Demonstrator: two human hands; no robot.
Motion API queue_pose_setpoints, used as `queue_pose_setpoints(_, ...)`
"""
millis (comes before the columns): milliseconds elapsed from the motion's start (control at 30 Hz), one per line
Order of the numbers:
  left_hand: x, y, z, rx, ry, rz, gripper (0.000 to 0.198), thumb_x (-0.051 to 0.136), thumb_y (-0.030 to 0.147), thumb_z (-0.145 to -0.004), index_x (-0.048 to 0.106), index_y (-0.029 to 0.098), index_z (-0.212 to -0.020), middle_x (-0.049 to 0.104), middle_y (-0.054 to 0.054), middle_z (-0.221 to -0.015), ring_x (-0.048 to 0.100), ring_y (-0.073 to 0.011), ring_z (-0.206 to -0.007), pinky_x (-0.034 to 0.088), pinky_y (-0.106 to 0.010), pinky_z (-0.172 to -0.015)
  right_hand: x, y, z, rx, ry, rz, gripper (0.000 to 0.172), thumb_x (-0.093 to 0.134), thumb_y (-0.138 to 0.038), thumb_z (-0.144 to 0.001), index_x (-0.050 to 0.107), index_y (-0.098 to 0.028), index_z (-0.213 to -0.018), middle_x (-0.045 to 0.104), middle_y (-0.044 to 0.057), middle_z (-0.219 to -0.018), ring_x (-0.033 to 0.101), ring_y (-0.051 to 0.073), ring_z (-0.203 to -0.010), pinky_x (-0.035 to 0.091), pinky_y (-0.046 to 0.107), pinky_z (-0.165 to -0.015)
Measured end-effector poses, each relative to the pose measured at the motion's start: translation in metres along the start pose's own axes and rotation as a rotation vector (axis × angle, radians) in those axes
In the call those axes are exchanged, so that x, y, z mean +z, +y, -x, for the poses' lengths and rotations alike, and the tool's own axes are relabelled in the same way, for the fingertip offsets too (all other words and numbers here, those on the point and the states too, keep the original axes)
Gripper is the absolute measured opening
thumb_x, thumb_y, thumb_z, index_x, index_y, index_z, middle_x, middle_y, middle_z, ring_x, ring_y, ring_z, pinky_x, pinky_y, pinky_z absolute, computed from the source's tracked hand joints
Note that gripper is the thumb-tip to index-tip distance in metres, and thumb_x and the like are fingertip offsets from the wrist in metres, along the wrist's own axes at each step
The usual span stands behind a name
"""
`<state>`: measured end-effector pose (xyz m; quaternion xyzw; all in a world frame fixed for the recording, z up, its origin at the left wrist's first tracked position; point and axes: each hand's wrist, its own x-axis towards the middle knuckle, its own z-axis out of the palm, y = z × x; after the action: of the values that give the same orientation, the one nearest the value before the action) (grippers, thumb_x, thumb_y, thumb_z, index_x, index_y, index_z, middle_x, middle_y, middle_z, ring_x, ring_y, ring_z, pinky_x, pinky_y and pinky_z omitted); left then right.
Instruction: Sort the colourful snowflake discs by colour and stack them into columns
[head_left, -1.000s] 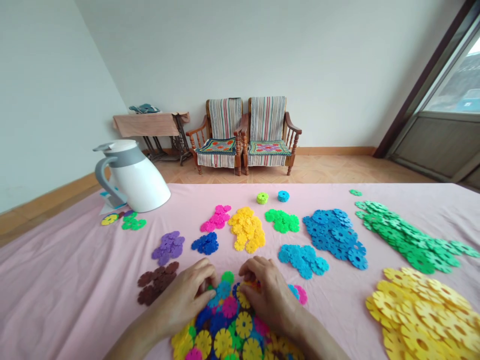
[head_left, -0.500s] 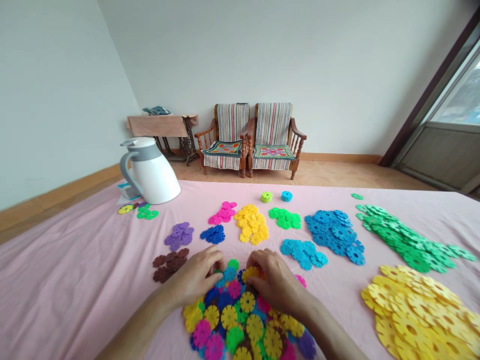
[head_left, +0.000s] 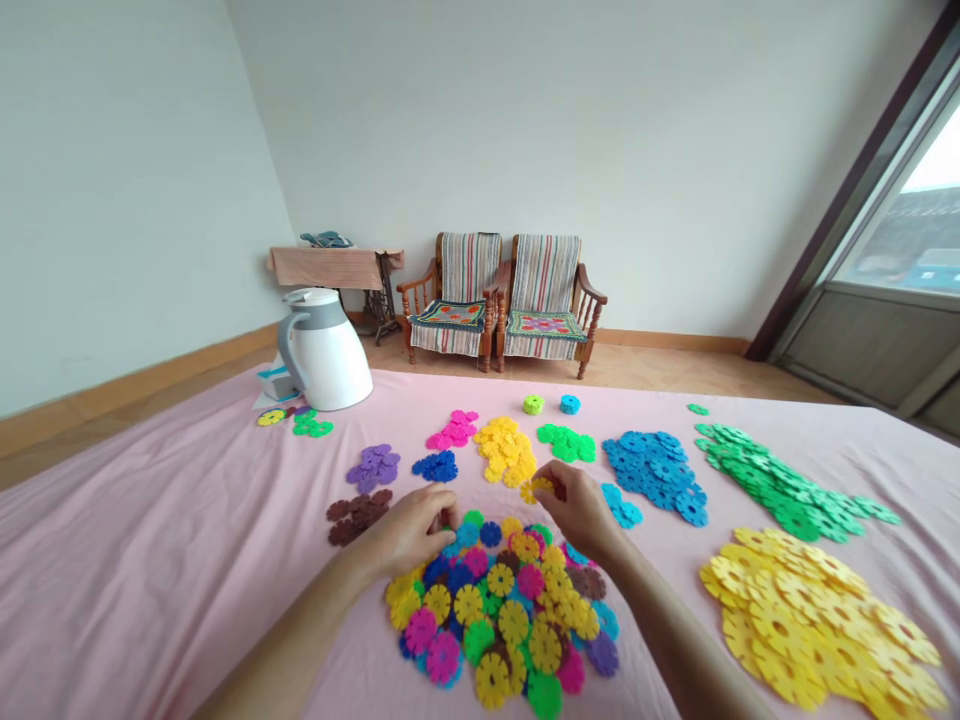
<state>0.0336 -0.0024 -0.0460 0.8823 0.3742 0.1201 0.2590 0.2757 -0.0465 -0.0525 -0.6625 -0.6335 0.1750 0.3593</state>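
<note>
Your right hand pinches a small cluster of yellow plastic flower-shaped discs, its fingers closed on them just above the mixed multicoloured heap of plastic discs. Your left hand rests curled at the heap's far edge, though you cannot tell from this view whether its fingers grip anything. Single-colour piles, including a large yellow pile, a blue pile and a green pile, lie apart on the pink bedsheet, while the heap before you holds many colours.

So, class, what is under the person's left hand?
The left hand lies over pink cloth, fingertips at the mixed disc pile's edge, near a blue disc; what is directly beneath the palm is hidden.
</note>
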Motion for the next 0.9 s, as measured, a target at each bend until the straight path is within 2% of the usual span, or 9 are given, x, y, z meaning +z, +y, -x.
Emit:
queue_pose_setpoints(133,0.001,-0.001,0.0,0.012,0.005,0.003,0.008,0.053,0.013,-0.069,0.057,0.017,-0.075,0.053,0.0,-0.079,0.05,-0.0137,-0.07,0.038,-0.021,-0.062,0.01,0.006,-0.012,0.019,0.007,0.031,0.008,0.052,-0.016,-0.065,0.06,-0.017,-0.066,0.056,-0.002,-0.057,0.05,0.012,-0.056,0.031,0.021,-0.052)
queue_pose_setpoints(300,0.0,-0.001,0.0,0.017,0.012,0.027,0.009,0.053,0.013,-0.069,0.057,0.017,-0.076,0.052,0.0,-0.08,0.05,-0.012,-0.067,0.038,-0.021,-0.06,0.028,0.013,-0.036,0.095,0.043,-0.006,0.015,0.048,-0.017,-0.07,0.062,-0.015,-0.076,0.062,0.0,-0.059,0.057,0.013,-0.055,0.036,0.02,-0.05)
queue_pose_setpoints(500,0.001,0.0,0.001,0.019,0.01,0.022,0.012,0.052,0.01,-0.066,0.056,0.017,-0.074,0.052,0.0,-0.08,0.05,-0.0114,-0.066,0.038,-0.02,-0.06,0.031,0.02,-0.044,0.099,0.059,-0.008,0.012,0.051,-0.017,-0.068,0.063,-0.016,-0.067,0.066,0.003,-0.063,0.061,0.015,-0.06,0.039,0.022,-0.053)
queue_pose_setpoints(600,0.0,0.001,0.001,0.014,0.01,0.02,0.011,0.052,0.01,-0.066,0.056,0.017,-0.074,0.052,0.0,-0.08,0.05,-0.0117,-0.067,0.038,-0.02,-0.061,0.032,0.019,-0.046,0.1,0.063,-0.039,0.018,0.05,-0.015,-0.069,0.065,-0.014,-0.078,0.068,0.004,-0.069,0.063,0.015,-0.061,0.042,0.022,-0.054)
queue_pose_setpoints(700,-0.003,-0.001,0.002,0.014,-0.006,0.029,0.011,0.051,0.011,-0.069,0.057,0.017,-0.075,0.053,-0.001,-0.08,0.051,-0.0122,-0.069,0.039,-0.02,-0.062,0.033,0.013,-0.041,0.101,0.074,-0.081,0.029,0.046,-0.017,-0.073,0.063,-0.013,-0.096,0.069,0.008,-0.086,0.064,0.014,-0.064,0.044,0.023,-0.056)
queue_pose_setpoints(767,-0.006,-0.003,0.003,0.019,-0.018,0.044,0.013,0.049,0.011,-0.071,0.059,0.017,-0.078,0.055,-0.001,-0.081,0.052,-0.0126,-0.07,0.039,-0.021,-0.063,0.034,0.005,-0.03,0.075,0.043,-0.099,0.026,0.048,-0.019,-0.074,0.065,-0.014,-0.092,0.069,0.006,-0.083,0.063,0.015,-0.064,0.045,0.024,-0.057)
queue_pose_setpoints(833,-0.009,-0.004,0.004,0.018,-0.042,0.062,0.016,0.051,0.013,-0.07,0.06,0.018,-0.083,0.055,-0.001,-0.082,0.052,-0.0129,-0.07,0.04,-0.021,-0.063,0.035,-0.006,-0.014,0.027,-0.023,-0.112,0.018,0.052,-0.019,-0.072,0.068,-0.017,-0.081,0.067,0.002,-0.069,0.061,0.014,-0.061,0.045,0.023,-0.058)
queue_pose_setpoints(900,-0.012,-0.004,0.005,0.008,-0.076,0.07,0.018,0.056,0.015,-0.067,0.06,0.018,-0.085,0.055,0.0,-0.08,0.052,-0.013,-0.067,0.039,-0.021,-0.06,0.037,-0.019,0.003,-0.094,-0.114,-0.115,0.019,0.051,-0.016,-0.073,0.068,-0.019,-0.082,0.065,0.001,-0.07,0.06,0.014,-0.065,0.045,0.023,-0.063)
